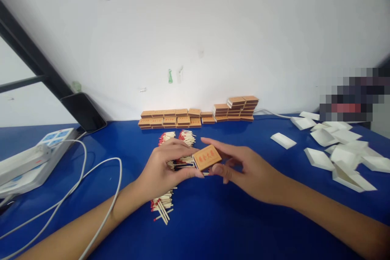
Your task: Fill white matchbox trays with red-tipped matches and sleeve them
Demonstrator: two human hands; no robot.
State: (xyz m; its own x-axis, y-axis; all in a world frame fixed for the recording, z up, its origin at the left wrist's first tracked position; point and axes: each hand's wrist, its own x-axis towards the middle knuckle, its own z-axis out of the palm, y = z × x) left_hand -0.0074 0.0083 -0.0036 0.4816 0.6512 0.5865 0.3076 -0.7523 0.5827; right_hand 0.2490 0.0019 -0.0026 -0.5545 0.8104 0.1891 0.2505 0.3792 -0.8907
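Observation:
An orange matchbox (207,157) with red print is held above the blue table, tilted a little. The fingers and thumb of my left hand (166,162) close on its left end, where a white edge of the inner tray shows. My right hand (243,166) grips the right end, thumb at the front corner and index finger behind. Under and beside my left hand lie loose matches (163,203) with red heads, in heaps that run toward the back; my hand hides part of them.
Stacked matchboxes (170,120) line the wall, with a taller stack (240,109) to their right. White empty trays (344,146) are scattered at the right. A power strip (39,162), a white cable (118,178) and a black phone (83,111) occupy the left.

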